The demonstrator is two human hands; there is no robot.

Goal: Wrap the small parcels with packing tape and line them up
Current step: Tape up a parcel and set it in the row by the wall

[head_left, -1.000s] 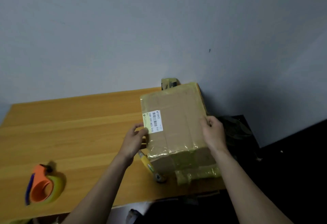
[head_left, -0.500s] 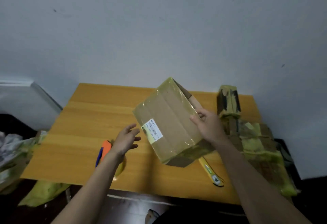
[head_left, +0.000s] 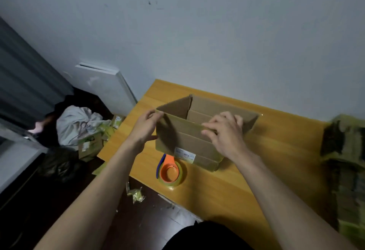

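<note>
Probably home room: laundry heap [head_left: 77,123], wooden desk [head_left: 276,151].

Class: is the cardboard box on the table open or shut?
Open: the box shows its inner walls, a flap standing up at its top.

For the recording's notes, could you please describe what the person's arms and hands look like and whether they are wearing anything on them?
Both forearms are bare up to the bottom edge of the picture: no sleeves show. The left hand and the right hand wear no gloves, and no watch, bracelet or ring can be seen on the wrists and fingers that show. Dim light hides finer details.
</note>
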